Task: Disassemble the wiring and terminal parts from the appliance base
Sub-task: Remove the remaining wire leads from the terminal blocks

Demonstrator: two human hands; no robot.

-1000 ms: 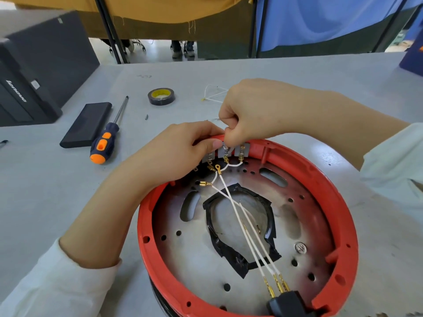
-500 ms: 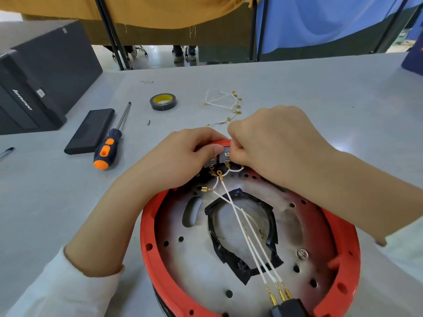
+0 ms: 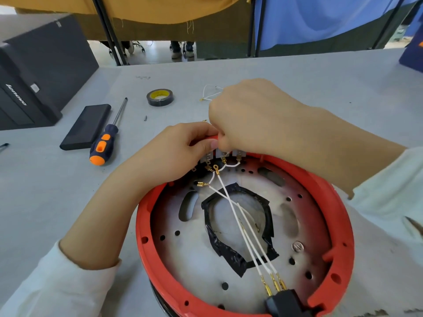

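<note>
**Both hands at the far-rim terminals**

The right hand (image 3: 254,117) is curled into a loose fist at the far rim of the appliance base (image 3: 341,227), its fingertips bunched down onto the row of terminal tabs (image 3: 223,154). They seem pinched on something there, though exactly which tab or connector is hidden under the knuckles. The left hand (image 3: 180,152) wraps the red rim just beside it, thumb lying along the edge and touching the right fingers; in my judgement it braces the base so the pull does not drag it across the worktop (image 3: 45,191).

From the tabs, white wires (image 3: 238,216) with brass ends run across the metal plate and over the black-taped opening (image 3: 229,250) to a black plug block (image 3: 283,302) at the near rim, still seated. One brass connector (image 3: 201,184) hangs free.

Beyond the hands, a small bundle of loose wires (image 3: 209,93) lies on the worktop, likely set there out of the way. A tape roll (image 3: 159,97), screwdriver (image 3: 104,145) and flat black case (image 3: 87,126) sit to the left, within reach.
</note>
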